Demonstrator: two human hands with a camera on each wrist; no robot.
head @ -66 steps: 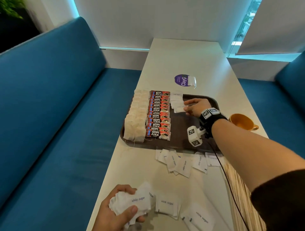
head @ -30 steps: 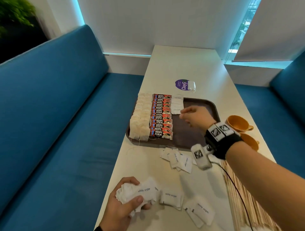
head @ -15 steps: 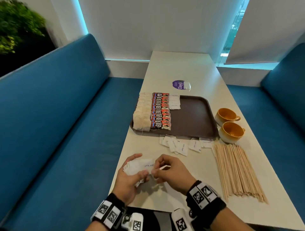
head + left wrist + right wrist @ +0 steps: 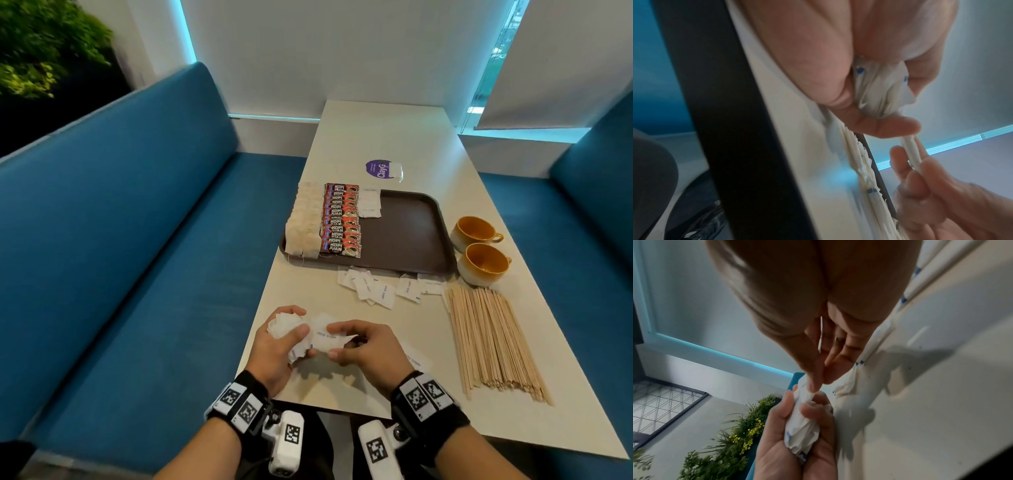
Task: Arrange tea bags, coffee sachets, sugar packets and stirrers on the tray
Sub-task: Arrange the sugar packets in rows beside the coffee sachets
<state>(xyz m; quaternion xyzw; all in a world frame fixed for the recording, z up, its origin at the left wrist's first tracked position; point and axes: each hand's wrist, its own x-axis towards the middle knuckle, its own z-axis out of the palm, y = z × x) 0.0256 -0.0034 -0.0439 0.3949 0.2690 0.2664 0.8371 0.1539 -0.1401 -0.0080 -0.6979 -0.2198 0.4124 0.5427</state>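
White paper sugar packets (image 4: 291,330) sit bunched in our left hand (image 4: 274,346), whose fingers and thumb curl round the crumpled wad at the near edge of the pale table (image 4: 394,137). Our right hand (image 4: 368,349) meets it from the other side, thumb and forefinger pinching one packet printed "white sugar" (image 4: 327,337) that sticks out of the bunch. Just beyond our fingertips more loose sugar packets (image 4: 380,289) lie scattered on the table, touching the near rim of the dark brown plastic tray (image 4: 411,233). On the tray, farther from our fingers, we see a row of beige tea bags (image 4: 303,222), a row of red and black coffee sachets (image 4: 340,219) beside it, and a short stack of sugar packets (image 4: 370,204) next to those. To the right of our right hand lies a bundle of thin wooden stirrers (image 4: 489,339), with two orange ceramic cups (image 4: 479,250) beyond it.
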